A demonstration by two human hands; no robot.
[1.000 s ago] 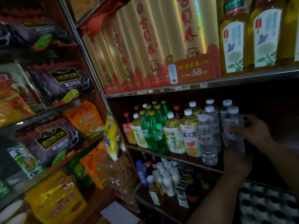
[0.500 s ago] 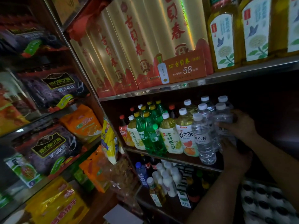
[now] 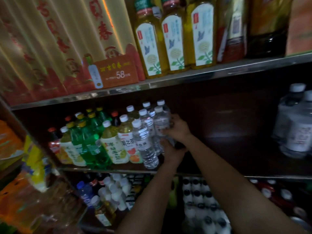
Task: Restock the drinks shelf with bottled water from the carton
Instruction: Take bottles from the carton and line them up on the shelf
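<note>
Both hands grip one water bottle (image 3: 161,123) on the drinks shelf (image 3: 219,173): right hand (image 3: 177,127) at its three o'clock side, left hand (image 3: 170,149) at its five o'clock.

- Orange price card (image 3: 116,71) on the upper shelf: large "58", a row of gold characters above it too blurred to read.
- Tall gold gift boxes (image 3: 70,39) behind the card: red characters running down the faces, "春" legible on the one nearest the card.
- Tea bottle (image 3: 127,137) with white and red label, middle shelf: "果之茶".
- Front water bottle (image 3: 143,142), just beside it: "白开" on the white band.
- Remaining labels too blurred or dark to read.
</note>
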